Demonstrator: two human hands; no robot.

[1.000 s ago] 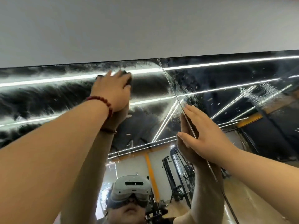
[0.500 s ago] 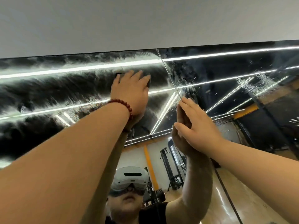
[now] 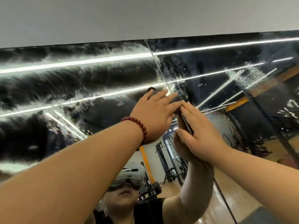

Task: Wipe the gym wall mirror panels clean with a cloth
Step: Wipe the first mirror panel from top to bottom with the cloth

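At the panel seam (image 3: pixel 159 68), left hand (image 3: pixel 155 110) flat on seemingly dark cloth (image 3: pixel 175 98); right hand (image 3: pixel 202 131) flat.

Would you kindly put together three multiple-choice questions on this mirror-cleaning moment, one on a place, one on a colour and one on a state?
1. Where is the cloth?
A. lying on the floor
B. under the left hand, on the glass beside the seam between the mirror panels
C. held in the right hand

2. What colour is the bead bracelet on the left wrist?
A. dark red
B. blue
C. white

3. How is the right hand placed?
A. clenched in a fist
B. hanging away from the mirror
C. flat on the glass with straight fingers

Answers: 1 B, since dark cloth shows past the left fingertips next to the seam; 2 A, since the beads are plainly dark red; 3 C, since the palm meets its own reflection with fingers extended.
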